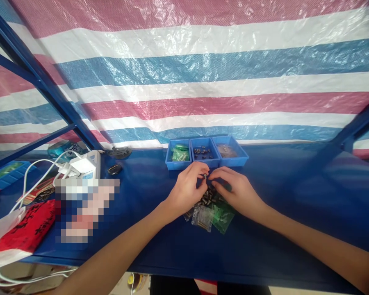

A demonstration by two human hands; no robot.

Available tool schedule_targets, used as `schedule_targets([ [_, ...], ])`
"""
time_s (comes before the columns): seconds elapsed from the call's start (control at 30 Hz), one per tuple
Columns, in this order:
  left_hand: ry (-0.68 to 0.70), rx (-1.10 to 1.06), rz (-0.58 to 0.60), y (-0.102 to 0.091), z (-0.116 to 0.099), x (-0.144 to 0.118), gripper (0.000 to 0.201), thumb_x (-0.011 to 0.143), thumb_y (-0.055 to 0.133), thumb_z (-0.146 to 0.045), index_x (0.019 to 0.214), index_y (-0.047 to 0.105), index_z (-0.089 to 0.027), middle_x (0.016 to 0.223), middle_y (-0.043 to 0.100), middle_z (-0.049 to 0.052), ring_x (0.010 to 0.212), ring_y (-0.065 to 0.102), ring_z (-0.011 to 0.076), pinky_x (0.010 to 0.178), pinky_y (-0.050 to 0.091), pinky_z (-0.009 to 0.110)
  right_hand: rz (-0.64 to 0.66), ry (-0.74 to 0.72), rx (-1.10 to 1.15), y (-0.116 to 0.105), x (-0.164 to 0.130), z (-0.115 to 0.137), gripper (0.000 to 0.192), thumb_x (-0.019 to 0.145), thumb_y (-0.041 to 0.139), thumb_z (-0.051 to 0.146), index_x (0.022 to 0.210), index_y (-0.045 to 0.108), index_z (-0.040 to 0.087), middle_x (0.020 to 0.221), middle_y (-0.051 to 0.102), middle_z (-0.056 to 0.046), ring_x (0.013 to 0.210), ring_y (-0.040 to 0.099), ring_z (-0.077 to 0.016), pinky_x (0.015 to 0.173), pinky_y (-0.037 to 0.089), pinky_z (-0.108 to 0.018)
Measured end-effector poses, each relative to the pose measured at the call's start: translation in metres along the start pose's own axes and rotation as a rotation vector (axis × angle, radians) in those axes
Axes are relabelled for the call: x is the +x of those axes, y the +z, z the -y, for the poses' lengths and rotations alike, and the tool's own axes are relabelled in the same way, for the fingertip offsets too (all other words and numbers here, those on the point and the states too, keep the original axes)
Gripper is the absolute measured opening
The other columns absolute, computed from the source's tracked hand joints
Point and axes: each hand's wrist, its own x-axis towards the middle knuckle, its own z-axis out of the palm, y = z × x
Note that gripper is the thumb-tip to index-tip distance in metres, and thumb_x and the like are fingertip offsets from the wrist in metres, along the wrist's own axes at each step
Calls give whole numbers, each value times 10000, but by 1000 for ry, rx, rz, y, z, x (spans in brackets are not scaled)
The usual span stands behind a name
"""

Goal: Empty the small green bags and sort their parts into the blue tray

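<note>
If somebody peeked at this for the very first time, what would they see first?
Probably the big pink, white and blue striped sheet hanging across the whole back. Next, the left hand and right hand meeting in the middle of the blue table, pinching a tiny dark part above a pile of small parts and little plastic bags. Just behind them sit three small blue trays.
</note>
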Motion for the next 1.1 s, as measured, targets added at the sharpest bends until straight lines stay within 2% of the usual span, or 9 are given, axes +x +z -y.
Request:
schedule_targets([
  [0.17,-135,-159,-29,0,-3,1,245,953,591,-197,1198,603,-202,1139,698,77,1033,717,190,922,609,306,-99,-76,-68,0,-1,1,126,985,536,180,1028,638,240,1125,661,-102,1050,659,-255,853,570,-384],
  [0.3,-243,-298,-22,2,-3,3,274,984,582,-263,1246,625,-195,1081,716,80,940,739,189,867,617,306,-124,-106,-75,0,-1,2,106,1002,530,192,1016,618,249,1067,669,-90,1006,669,-246,835,573,-375],
  [0.4,-258,-342,-20,4,-2,3,235,986,569,-259,1193,649,-180,1057,716,85,891,732,184,822,616,305,-112,-137,-103,0,-2,0,110,1003,536,193,1054,618,246,1076,676,-93,1003,670,-246,828,573,-373],
  [0.53,-246,-297,-30,4,-1,3,193,971,595,-263,1108,708,-189,1085,727,87,929,706,197,821,599,309,-98,-163,-158,3,-5,-3,135,999,536,189,1092,613,251,1076,694,-96,1006,671,-261,808,574,-383],
  [0.73,-373,-465,-41,2,-1,7,195,904,687,-288,1031,750,-154,933,729,68,710,689,156,688,598,289,-121,-163,-174,2,-5,-4,111,984,571,171,1066,585,244,1021,697,-82,944,684,-243,723,562,-342],
  [0.9,-392,-547,27,0,-3,9,187,857,757,-315,935,752,-145,821,725,55,713,675,158,698,573,279,-108,-150,-173,1,-5,-3,66,990,569,195,1035,578,242,937,701,-65,830,686,-222,688,549,-327],
  [1.1,-374,-577,77,0,-5,7,231,832,791,-365,888,738,-147,815,736,59,708,672,159,685,557,277,-104,-154,-157,1,-5,-4,68,994,555,192,989,605,237,890,705,-56,800,684,-208,633,527,-302],
])
